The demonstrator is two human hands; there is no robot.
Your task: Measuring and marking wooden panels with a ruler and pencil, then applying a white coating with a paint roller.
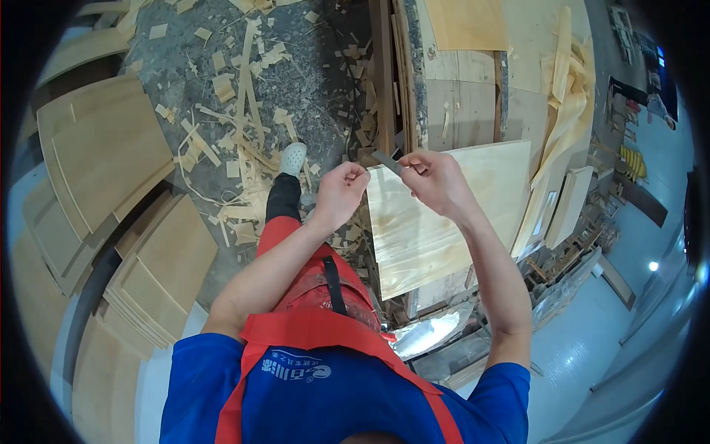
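Note:
My right hand (438,183) is closed round a flat metal blade (387,161), whose end sticks out to the left past my thumb. Right beside the far left corner of a pale wooden panel (421,237), my left hand (342,196) is closed with thumb and fingertips pressed together. Whatever those fingers pinch, if anything, is too small to make out. The panel lies on the workbench (458,92), its left edge jutting over the floor. My right hand is above the panel's far edge.
Wood offcuts and veneer scraps (248,96) litter the floor on the left. Stacks of curved panels (103,155) stand at the far left. Crumpled veneer strips (566,96) lie along the bench's right side. Under my left arm shows my shoe (293,158).

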